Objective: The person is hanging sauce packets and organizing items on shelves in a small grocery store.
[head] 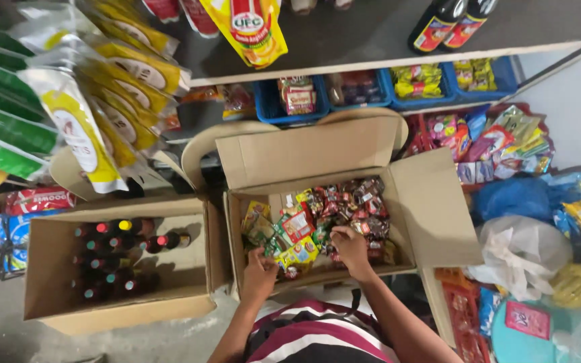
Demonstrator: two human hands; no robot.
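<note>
Sachets (317, 218) fill the open box (432, 202), a jumbled red, green and yellow heap with no common direction. Left hand (260, 269) and right hand (350, 249) curl among them; grip unclear.

An open cardboard box (432, 202) stands with all its flaps spread wide, the back flap upright and the right one lying flat outward. Inside, small sachets (354, 202) fill it in a loose heap: dark red and brown ones packed toward the right and back, green, yellow and red ones (284, 232) toward the left and front. They lie jumbled at all angles, overlapping, reaching partway up the walls.
</note>
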